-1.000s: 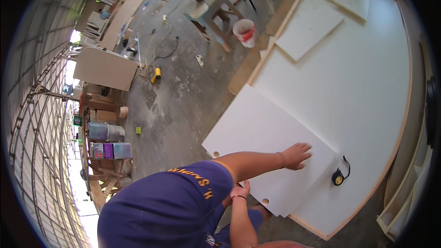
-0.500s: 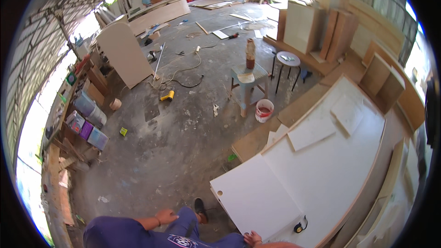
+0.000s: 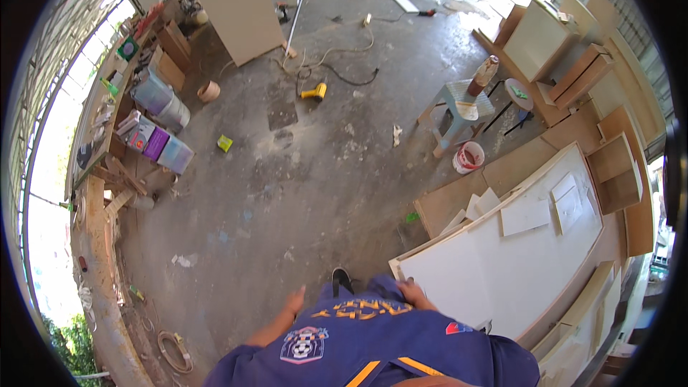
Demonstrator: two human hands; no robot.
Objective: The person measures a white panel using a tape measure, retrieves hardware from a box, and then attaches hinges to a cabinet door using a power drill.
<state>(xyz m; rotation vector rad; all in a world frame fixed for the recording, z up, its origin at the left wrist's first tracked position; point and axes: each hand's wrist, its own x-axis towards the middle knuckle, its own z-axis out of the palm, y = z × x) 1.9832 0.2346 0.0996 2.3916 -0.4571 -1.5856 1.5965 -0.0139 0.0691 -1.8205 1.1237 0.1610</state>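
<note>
The concrete floor point(image 3: 301, 193) fills most of the view, dusty, with cables, scraps and tools scattered across it. At the lower right a big white board point(image 3: 523, 265) lies flat as the worktop, with 3 or 4 smaller white offcuts point(image 3: 524, 215) resting on its far half. A tall pale panel point(image 3: 236, 3) stands upright at the far end of the floor. A small grey stool point(image 3: 459, 111) stands near the board's far corner, with a white bucket point(image 3: 468, 158) with a red rim just beside it. A yellow power drill point(image 3: 315, 91) lies on its cord further out.

The person, in a blue shirt, stands at the board's near left corner. The right hand point(image 3: 414, 292) rests at that corner, touching or just over its edge; whether the fingers are curled round the edge I cannot tell. The left hand point(image 3: 294, 304) hangs free over the floor, fingers loosely apart and holding nothing. The 2 hands are well apart.

Risks, as I judge them: with only 1 hand at a corner, a board this large could twist or slide if lifted, and the loose offcuts would slip off. The cords and scraps on the floor could catch a foot.
</note>
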